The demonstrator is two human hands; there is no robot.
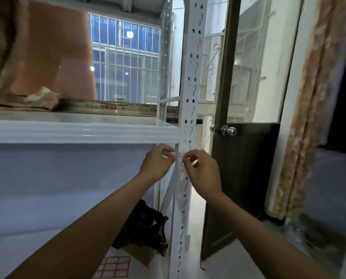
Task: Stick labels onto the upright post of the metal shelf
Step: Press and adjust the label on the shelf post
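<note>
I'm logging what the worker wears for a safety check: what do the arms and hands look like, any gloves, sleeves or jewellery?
Both arms are bare up to the picture's edge: no sleeves show. The left hand and the right hand wear no gloves, and no watch, bracelet or ring is visible on either wrist or on the fingers.

Label (180, 155) on upright post (189, 97), between left-hand fingers (169, 151) and right-hand fingers (188, 156). Shelf beam (77, 131) just above left. Door (242, 168) right. Label sheet (113, 266) well below.

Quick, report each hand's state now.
Left hand: pinched at the white perforated metal post, contents unclear.
Right hand: pinching the small red-bordered label.
</note>
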